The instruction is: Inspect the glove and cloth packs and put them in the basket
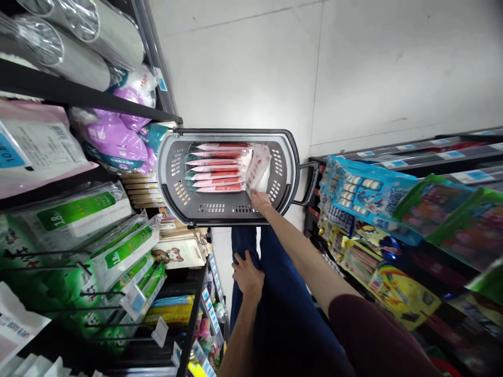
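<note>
Inside the grey shopping basket (291,167) lies a row of red-and-white plastic packets (218,169), standing on edge side by side. At the row's right end is a whitish plastic packet with small red print (259,166), tilted against them. My right hand (260,201) reaches over the basket's near rim and its fingers are closed on the lower corner of this whitish packet. My left hand (248,275) rests on my knee in blue trousers, fingers spread, with nothing in it.
A shelf at left holds purple-and-white bags (113,139), green-labelled packs (131,246) on hooks and wrapped rolls (113,36). At right, blue snack bags (365,191) hang close to the basket's black handle (310,183). Pale floor tiles (243,68) stretch ahead.
</note>
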A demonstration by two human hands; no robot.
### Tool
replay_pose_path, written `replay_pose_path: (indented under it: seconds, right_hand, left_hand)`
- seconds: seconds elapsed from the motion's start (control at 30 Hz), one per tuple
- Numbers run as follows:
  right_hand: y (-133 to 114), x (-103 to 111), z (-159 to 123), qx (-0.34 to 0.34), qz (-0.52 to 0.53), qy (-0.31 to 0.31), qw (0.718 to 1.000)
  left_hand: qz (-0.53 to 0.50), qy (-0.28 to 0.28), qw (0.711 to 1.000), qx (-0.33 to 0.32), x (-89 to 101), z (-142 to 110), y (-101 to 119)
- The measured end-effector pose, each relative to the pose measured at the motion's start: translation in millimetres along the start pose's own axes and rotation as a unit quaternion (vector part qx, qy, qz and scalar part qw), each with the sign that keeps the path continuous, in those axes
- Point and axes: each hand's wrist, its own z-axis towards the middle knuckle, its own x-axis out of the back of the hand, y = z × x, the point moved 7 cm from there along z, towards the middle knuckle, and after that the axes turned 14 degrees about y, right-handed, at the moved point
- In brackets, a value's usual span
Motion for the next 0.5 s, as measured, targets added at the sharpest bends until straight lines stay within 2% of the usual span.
replay_pose_path:
  seconds: [0.13, 0.23, 0.4, 0.5]
  right_hand:
    - [-1, 6, -30, 0.012, 0.001, 0.018, 1.0]
    - [1, 20, -66, 0.026, 0.009, 0.033, 0.999]
    - [4, 63, -150, 0.038, 0.027, 0.067, 0.997]
    - [7, 99, -206, 0.027, 0.046, 0.108, 0.993]
  left_hand:
    - [-0.006, 0.017, 1.0, 0.005, -4.0, 3, 0]
    - [-0.005, 0.02, 1.0, 0.002, -7.9, -5, -1]
    - [-0.039, -0.016, 0.998, -0.035, -8.6, -28, -11]
    - [-0.077, -0.065, 0.993, -0.062, 5.6, -41, -23]
